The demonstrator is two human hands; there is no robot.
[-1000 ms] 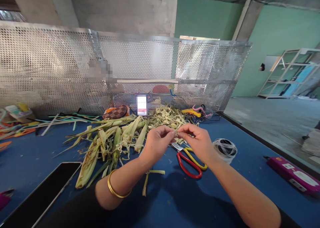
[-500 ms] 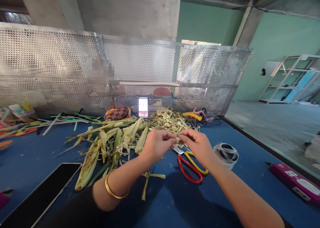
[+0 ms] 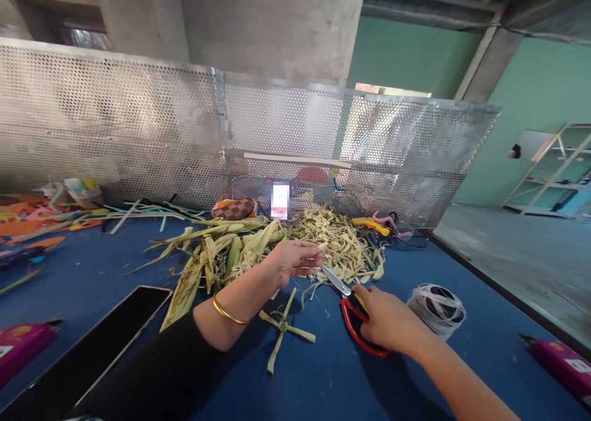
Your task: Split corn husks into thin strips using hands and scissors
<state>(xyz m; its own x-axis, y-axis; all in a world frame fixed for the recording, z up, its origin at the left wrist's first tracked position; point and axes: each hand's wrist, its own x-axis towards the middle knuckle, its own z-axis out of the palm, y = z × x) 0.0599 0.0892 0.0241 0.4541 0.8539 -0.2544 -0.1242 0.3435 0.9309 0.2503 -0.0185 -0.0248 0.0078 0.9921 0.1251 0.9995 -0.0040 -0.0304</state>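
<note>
My right hand (image 3: 390, 319) has its fingers on the yellow handle of a pair of scissors (image 3: 357, 335), which lie on the blue table with blades toward the husk pile. The red handle loop shows below my fingers. My left hand (image 3: 293, 262) hovers left of the blade tips, a small pale piece of corn husk (image 3: 322, 247) at its fingertips. In front of my left wrist lies a cross of knotted husk strips (image 3: 283, 327). Behind my hands are a heap of husk scraps (image 3: 344, 239) and longer green-yellow corn husks (image 3: 207, 255).
A ball of pale twine (image 3: 438, 310) sits right of my right hand. A black-screened phone (image 3: 106, 341) and a magenta tool (image 3: 25, 347) are at left, another magenta tool (image 3: 561, 362) at right. A perforated metal screen (image 3: 286, 113) stands along the back of the blue table (image 3: 323, 384).
My hands, together earlier at a small pale piece, have parted. The right has come down onto the scissors' handle; the left stays above the husks. The view has shifted left.
</note>
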